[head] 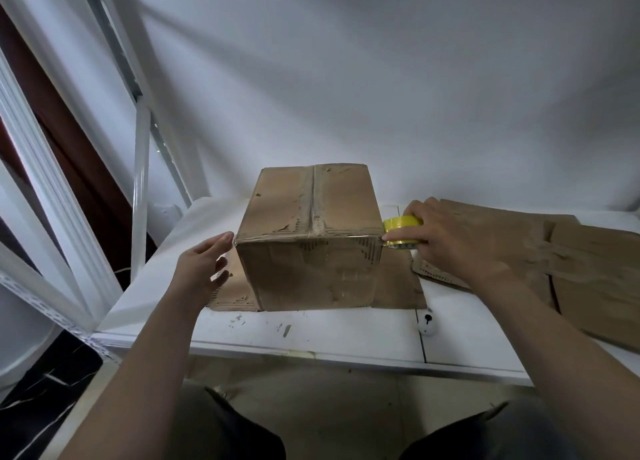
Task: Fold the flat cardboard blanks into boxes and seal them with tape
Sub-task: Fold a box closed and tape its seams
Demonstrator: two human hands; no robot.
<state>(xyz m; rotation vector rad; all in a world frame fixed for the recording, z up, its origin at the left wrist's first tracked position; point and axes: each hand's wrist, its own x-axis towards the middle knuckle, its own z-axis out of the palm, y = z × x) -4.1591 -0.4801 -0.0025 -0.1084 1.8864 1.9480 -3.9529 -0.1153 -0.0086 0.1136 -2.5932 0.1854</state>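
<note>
Two hands flank the box (308, 272): right hand (460, 241) clasps the tape (403, 223), box corner just left of that grip; left hand (202, 267), fingers loose, touches the far corner.

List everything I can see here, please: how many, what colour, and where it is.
cardboard box: one, brown, middle of the table, top seam taped, lower flaps splayed flat on the table
tape roll: one, yellow, at the box's top right corner
flat cardboard blanks: at least two, brown, overlapping on the right of the table
small round thing: one, white with a black mark, near the table's front edge; I cannot tell what it is
table: one, white, scuffed at the front
shelf frame: one, white metal, on the left
left hand: open, fingertips at the box's top left corner
right hand: grips the tape roll
</note>
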